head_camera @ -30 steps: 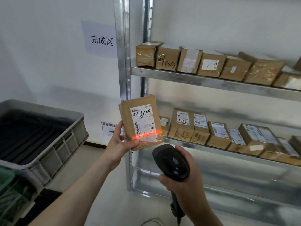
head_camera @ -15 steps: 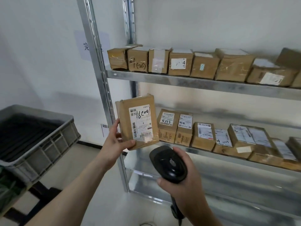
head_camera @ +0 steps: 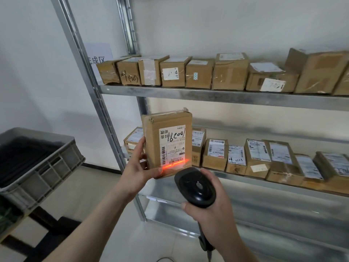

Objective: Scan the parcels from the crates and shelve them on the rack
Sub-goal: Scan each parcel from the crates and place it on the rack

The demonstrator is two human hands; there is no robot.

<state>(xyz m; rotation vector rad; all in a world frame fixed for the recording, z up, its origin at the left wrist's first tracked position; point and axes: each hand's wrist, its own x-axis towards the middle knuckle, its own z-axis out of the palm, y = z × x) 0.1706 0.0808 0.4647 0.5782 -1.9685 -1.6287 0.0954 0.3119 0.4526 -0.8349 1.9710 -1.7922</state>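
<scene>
The parcel [head_camera: 167, 142] is up in front of the rack [head_camera: 222, 96], upright, label facing the camera, level with the middle shelf [head_camera: 283, 183]. The left hand [head_camera: 140, 169] has it from the left edge: thumb curled across the lower front, fingers behind, a firm grip on the box. A red scan line glows across the bottom of the label. Just below and to the right, the right hand [head_camera: 209, 203] is wrapped tight round the black scanner [head_camera: 195, 187], head tilted up at the parcel, its cord dropping away beneath. Both forearms reach in from the bottom edge. One parcel in hand, one scanner. On the top shelf [head_camera: 222, 95] nine boxes show in a row. To the left, one grey crate [head_camera: 40, 163] sits near the rack's post.
</scene>
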